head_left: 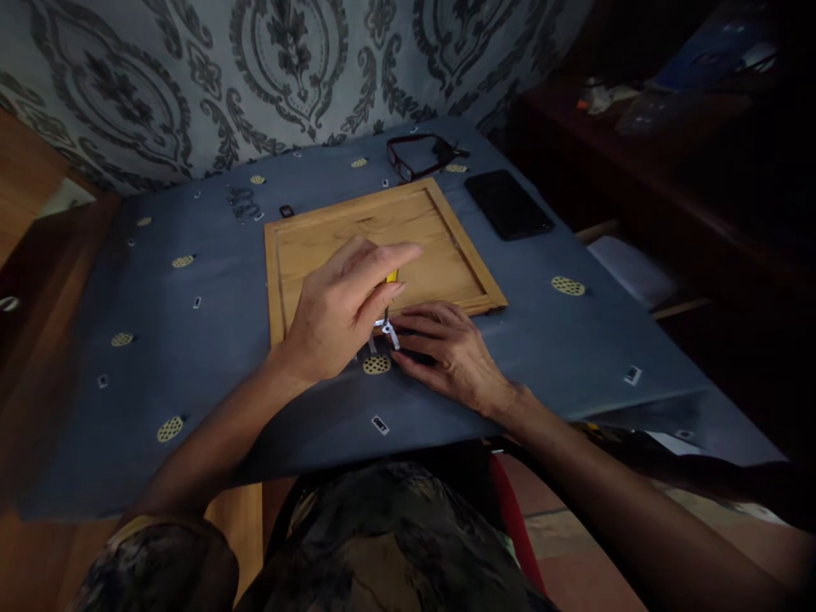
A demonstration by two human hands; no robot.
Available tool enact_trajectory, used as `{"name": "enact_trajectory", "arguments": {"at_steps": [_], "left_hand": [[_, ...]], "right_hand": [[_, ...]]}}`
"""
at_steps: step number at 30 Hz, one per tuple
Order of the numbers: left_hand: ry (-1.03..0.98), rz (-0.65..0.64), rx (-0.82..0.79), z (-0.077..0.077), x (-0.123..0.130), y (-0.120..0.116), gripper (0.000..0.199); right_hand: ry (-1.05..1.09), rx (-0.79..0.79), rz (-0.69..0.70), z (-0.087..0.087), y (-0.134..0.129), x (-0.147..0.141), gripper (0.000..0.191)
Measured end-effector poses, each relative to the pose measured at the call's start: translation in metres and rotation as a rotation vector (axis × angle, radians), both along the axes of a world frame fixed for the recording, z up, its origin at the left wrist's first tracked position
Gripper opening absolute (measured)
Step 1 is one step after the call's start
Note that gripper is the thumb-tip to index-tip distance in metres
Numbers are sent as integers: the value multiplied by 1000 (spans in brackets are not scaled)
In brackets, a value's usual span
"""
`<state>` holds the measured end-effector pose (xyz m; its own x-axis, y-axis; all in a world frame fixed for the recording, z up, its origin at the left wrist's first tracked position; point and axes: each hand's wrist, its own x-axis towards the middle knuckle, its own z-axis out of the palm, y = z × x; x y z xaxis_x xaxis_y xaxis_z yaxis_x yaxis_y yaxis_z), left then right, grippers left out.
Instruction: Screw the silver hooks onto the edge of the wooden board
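Note:
My left hand (335, 310) is closed around a screwdriver with a yellow handle (391, 276), mostly hidden by the fingers. Its thin shaft points down at a small silver metal bracket (393, 337) by the near edge of a wooden framed panel (363, 204). From the right, my right hand (454, 350) holds the bracket with its fingertips, some fingers lying along the panel's edge. The screw itself is too small to make out.
A patterned blue cloth (217, 348) covers the table. Behind the panel lie eyeglasses (417, 157) and a small dark piece (286, 211). A black phone (508, 204) is at the right. A patterned curtain (286, 68) hangs at the back.

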<state>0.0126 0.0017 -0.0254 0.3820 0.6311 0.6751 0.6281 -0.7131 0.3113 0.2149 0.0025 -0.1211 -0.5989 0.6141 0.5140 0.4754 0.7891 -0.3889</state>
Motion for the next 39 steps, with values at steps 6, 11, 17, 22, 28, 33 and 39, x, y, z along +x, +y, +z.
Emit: {"name": "enact_trajectory", "arguments": {"at_steps": [6, 11, 17, 22, 28, 33, 39], "left_hand": [[0, -38, -52, 3, -1, 0, 29], [1, -51, -96, 0, -2, 1, 33], [-24, -4, -29, -1, 1, 0, 26], [-15, 11, 1, 0, 1, 0, 23], [1, -14, -90, 3, -2, -1, 30], [4, 0, -51, 3, -1, 1, 23], [-14, 27, 6, -1, 1, 1, 22]], "right_hand": [[11, 35, 6, -1, 1, 0, 14], [3, 35, 11, -1, 0, 1, 14], [12, 17, 22, 1, 0, 1, 14], [9, -6, 16, -1, 0, 0, 16], [13, -12, 9, -1, 0, 0, 15], [16, -2, 7, 0, 0, 0, 14], [14, 3, 11, -1, 0, 0, 16]]}}
